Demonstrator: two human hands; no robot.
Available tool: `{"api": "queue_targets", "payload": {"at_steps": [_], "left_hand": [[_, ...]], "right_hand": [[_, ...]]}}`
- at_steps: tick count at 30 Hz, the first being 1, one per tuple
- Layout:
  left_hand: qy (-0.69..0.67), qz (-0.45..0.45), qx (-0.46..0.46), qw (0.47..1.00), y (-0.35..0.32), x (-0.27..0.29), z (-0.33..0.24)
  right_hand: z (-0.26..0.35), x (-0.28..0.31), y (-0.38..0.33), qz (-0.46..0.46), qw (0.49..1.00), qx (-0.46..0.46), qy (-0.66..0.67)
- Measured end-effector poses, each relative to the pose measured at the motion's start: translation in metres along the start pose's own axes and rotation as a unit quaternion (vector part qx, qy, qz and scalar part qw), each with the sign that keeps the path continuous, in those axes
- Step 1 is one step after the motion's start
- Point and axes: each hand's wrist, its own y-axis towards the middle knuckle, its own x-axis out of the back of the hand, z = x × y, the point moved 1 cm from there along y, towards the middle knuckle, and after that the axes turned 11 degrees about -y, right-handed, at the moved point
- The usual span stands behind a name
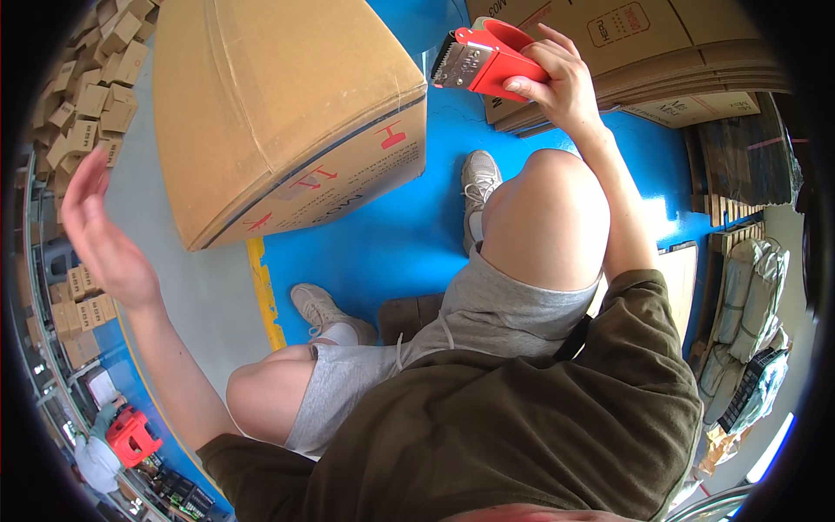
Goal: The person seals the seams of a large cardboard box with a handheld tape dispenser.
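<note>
A large brown cardboard box stands in front of me, printed with red and dark marks on its side. Above the floor to the right of the box, my right hand grips a red tape dispenser with a toothed metal edge. That dispenser is apart from the box, near its right corner. My left hand is raised to the left of the box, fingers stretched out, touching nothing that I can see.
Flattened cartons are stacked at the far right, near a wooden pallet. Many small boxes pile up on the far left. A yellow line crosses the blue floor. Wrapped bundles lie at the right.
</note>
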Motion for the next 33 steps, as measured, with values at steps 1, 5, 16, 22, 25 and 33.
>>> {"api": "queue_targets", "payload": {"at_steps": [1, 5, 16, 22, 25, 33], "left_hand": [[0.105, 0.165, -0.067, 0.978, 0.009, -0.045, -0.026], [0.320, 0.290, -0.182, 0.883, -0.007, -0.181, -0.040], [0.384, 0.250, -0.194, 0.868, -0.016, -0.219, -0.008], [0.374, 0.235, -0.219, 0.870, -0.015, -0.209, -0.002], [0.375, 0.226, -0.220, 0.872, -0.015, -0.213, -0.004], [0.387, 0.219, -0.199, 0.873, -0.021, -0.221, -0.013]], "right_hand": [[-0.004, 0.002, -0.003, 0.014, 1.000, -0.007, -0.002], [-0.002, 0.003, 0.005, -0.034, 0.999, 0.029, -0.022], [-0.043, 0.028, -0.013, 0.059, 0.997, 0.050, 0.027], [-0.075, 0.043, -0.010, 0.081, 0.997, 0.018, -0.010], [-0.071, 0.040, -0.010, 0.055, 0.995, 0.027, -0.084], [0.028, 0.037, 0.031, 0.070, 0.964, -0.052, -0.251]]}}
